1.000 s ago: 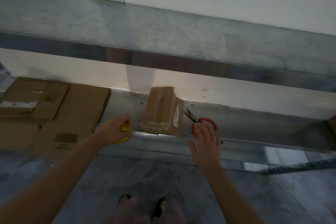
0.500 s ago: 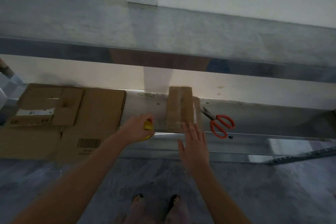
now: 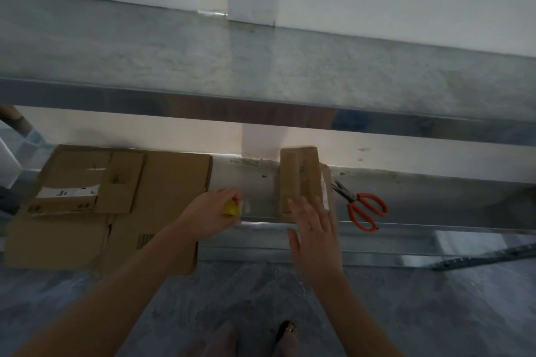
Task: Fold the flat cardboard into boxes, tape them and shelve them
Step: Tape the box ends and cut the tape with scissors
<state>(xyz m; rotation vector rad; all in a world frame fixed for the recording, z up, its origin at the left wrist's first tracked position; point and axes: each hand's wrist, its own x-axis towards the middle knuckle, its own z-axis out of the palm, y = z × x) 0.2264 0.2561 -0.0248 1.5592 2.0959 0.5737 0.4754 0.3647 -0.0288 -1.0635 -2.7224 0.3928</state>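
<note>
A small folded cardboard box (image 3: pixel 300 180) stands on the lower metal shelf (image 3: pixel 435 203), near its front edge. My right hand (image 3: pixel 314 229) is spread flat, its fingertips against the box's near face. My left hand (image 3: pixel 213 213) is curled round a yellow tape dispenser (image 3: pixel 231 208) just left of the box, above the shelf's front lip. Flat cardboard sheets (image 3: pixel 162 191) lie stacked at the left end of the same shelf.
Orange-handled scissors (image 3: pixel 362 207) lie on the shelf right of the box. An upper metal shelf (image 3: pixel 261 66) runs overhead across the view, against a white wall. My sandalled feet (image 3: pixel 285 336) stand on the grey floor below.
The box has turned square-on to me and stands upright. My right hand moved from beside the scissors to the box's front. The left hand kept holding the yellow dispenser.
</note>
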